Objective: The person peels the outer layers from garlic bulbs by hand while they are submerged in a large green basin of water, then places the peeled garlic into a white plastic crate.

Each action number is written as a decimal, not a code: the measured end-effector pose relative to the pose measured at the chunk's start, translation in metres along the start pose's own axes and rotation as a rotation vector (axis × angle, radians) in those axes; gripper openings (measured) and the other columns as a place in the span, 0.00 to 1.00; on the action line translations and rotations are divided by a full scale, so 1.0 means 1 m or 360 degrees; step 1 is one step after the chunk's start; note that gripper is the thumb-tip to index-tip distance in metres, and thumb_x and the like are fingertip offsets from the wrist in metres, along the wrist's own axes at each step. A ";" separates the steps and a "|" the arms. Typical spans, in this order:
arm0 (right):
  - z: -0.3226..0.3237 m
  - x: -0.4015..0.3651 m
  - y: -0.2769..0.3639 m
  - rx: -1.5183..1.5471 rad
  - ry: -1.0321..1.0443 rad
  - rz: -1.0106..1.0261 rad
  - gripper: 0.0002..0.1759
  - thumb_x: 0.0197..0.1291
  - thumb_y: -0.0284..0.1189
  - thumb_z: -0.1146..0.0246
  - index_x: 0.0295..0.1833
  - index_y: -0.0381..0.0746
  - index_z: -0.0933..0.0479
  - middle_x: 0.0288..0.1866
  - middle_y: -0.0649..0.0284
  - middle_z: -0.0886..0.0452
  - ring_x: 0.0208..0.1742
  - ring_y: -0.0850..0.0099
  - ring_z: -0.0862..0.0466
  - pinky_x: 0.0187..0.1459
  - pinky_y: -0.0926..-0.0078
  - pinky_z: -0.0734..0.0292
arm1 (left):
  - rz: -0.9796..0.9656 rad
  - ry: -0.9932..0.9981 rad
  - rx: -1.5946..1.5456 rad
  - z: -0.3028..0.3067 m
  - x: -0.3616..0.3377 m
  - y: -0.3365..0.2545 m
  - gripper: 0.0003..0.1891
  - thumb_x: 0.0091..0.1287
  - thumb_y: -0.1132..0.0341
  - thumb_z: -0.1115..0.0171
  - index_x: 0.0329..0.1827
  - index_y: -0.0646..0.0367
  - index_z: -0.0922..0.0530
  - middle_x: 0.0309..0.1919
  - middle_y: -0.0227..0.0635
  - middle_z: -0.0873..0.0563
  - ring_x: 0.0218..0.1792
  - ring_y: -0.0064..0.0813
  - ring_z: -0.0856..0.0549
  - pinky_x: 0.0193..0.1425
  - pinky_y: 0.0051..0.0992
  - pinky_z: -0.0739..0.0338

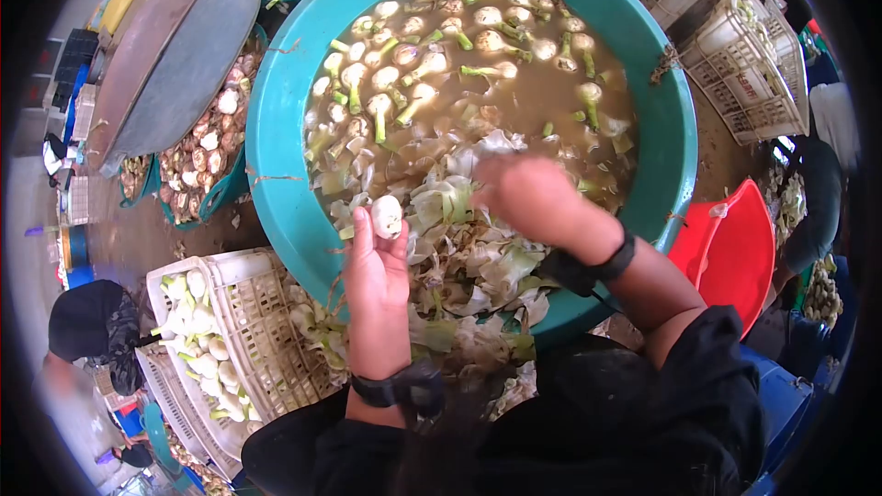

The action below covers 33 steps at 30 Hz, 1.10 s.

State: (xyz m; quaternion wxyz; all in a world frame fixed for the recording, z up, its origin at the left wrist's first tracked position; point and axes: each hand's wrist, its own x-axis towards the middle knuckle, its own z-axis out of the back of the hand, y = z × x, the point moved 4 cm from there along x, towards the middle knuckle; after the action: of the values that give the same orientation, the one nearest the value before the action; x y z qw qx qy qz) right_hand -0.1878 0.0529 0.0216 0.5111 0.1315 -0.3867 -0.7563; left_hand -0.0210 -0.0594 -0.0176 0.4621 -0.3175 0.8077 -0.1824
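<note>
My left hand (375,280) holds a small white bulb (387,216) over the near rim of a big teal tub (276,138). The tub holds muddy water with several white bulbs with green stalks (432,64) floating at the far side and a heap of pale peeled leaves (459,248) at the near side. My right hand (528,197) is blurred just above the leaves, to the right of the bulb; whether it grips anything is unclear. Both wrists wear black bands.
A white crate (248,312) with cleaned bulbs sits at lower left. Another teal tub (211,152) of unwashed bulbs lies left, under a metal basin (175,46). White crates (744,64) stand upper right, a red bin (735,248) right. People crouch at far left (92,321) and right (813,211).
</note>
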 end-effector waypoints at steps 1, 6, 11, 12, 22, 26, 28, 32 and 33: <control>-0.019 -0.006 0.000 -0.0402 0.0506 -0.0133 0.12 0.58 0.33 0.45 0.28 0.34 0.29 0.25 0.54 0.23 0.29 0.58 0.22 0.31 0.62 0.30 | -0.0437 -0.0136 0.0297 -0.007 -0.009 -0.007 0.12 0.63 0.63 0.42 0.42 0.63 0.27 0.38 0.40 0.19 0.37 0.30 0.17 0.39 0.27 0.18; -0.029 0.005 0.039 0.0606 0.0214 -0.0067 0.14 0.55 0.35 0.44 0.27 0.34 0.27 0.23 0.48 0.25 0.27 0.50 0.24 0.29 0.58 0.29 | -0.1361 -0.0040 0.1068 -0.029 -0.034 -0.009 0.06 0.58 0.76 0.39 0.35 0.67 0.26 0.34 0.37 0.20 0.35 0.26 0.19 0.38 0.24 0.22; -0.039 0.010 0.031 0.0632 0.0162 -0.0102 0.09 0.52 0.28 0.45 0.27 0.32 0.27 0.21 0.49 0.27 0.23 0.51 0.27 0.27 0.63 0.31 | -0.2021 0.0030 0.1499 -0.041 -0.044 -0.009 0.06 0.58 0.75 0.38 0.34 0.67 0.25 0.33 0.36 0.20 0.33 0.25 0.19 0.36 0.23 0.22; -0.038 0.011 0.029 0.0635 0.0164 -0.0106 0.09 0.52 0.28 0.45 0.27 0.32 0.27 0.21 0.49 0.27 0.23 0.51 0.27 0.27 0.63 0.31 | -0.1996 0.0003 0.1475 -0.043 -0.044 -0.009 0.06 0.59 0.72 0.38 0.34 0.66 0.25 0.32 0.35 0.20 0.33 0.24 0.19 0.35 0.23 0.22; -0.034 0.005 0.000 0.0550 0.0239 -0.0309 0.18 0.58 0.39 0.43 0.27 0.33 0.26 0.23 0.49 0.25 0.26 0.53 0.23 0.30 0.63 0.28 | -0.0648 -0.0442 0.0518 -0.017 -0.013 -0.014 0.20 0.60 0.52 0.39 0.39 0.63 0.28 0.31 0.35 0.19 0.28 0.23 0.20 0.24 0.20 0.27; -0.037 0.006 0.041 0.0803 0.0120 -0.0062 0.15 0.57 0.34 0.41 0.27 0.33 0.29 0.20 0.57 0.26 0.22 0.72 0.26 0.27 0.70 0.30 | -0.1088 -0.0225 0.0639 -0.022 -0.018 -0.004 0.21 0.60 0.51 0.39 0.37 0.63 0.29 0.28 0.37 0.20 0.24 0.24 0.20 0.19 0.18 0.28; -0.048 0.007 0.035 0.0406 -0.0020 0.0092 0.15 0.58 0.36 0.43 0.29 0.33 0.28 0.22 0.59 0.25 0.22 0.73 0.25 0.29 0.71 0.27 | -0.1000 -0.0379 0.0650 -0.025 -0.023 -0.006 0.21 0.60 0.52 0.40 0.37 0.63 0.30 0.26 0.38 0.20 0.23 0.24 0.20 0.18 0.18 0.28; -0.061 0.002 -0.025 0.1491 0.0362 -0.1008 0.25 0.65 0.48 0.57 0.37 0.36 0.28 0.33 0.61 0.23 0.30 0.73 0.22 0.30 0.75 0.22 | -0.0959 -0.0186 0.1044 -0.027 -0.020 -0.005 0.18 0.64 0.53 0.44 0.37 0.64 0.29 0.24 0.35 0.23 0.19 0.20 0.26 0.20 0.17 0.34; -0.059 -0.002 -0.020 0.1914 0.0352 -0.1133 0.28 0.64 0.52 0.60 0.41 0.37 0.29 0.38 0.61 0.23 0.35 0.72 0.21 0.30 0.74 0.21 | -0.0984 0.0046 0.1247 -0.033 -0.020 0.004 0.19 0.66 0.52 0.47 0.38 0.64 0.29 0.24 0.33 0.24 0.19 0.18 0.28 0.21 0.17 0.35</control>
State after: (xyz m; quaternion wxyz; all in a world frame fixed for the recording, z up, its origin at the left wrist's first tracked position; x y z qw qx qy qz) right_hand -0.1649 0.0311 -0.0326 0.1079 0.5855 -0.6167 -0.5150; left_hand -0.0434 -0.0427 0.0089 0.4597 -0.3420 0.5528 -0.6051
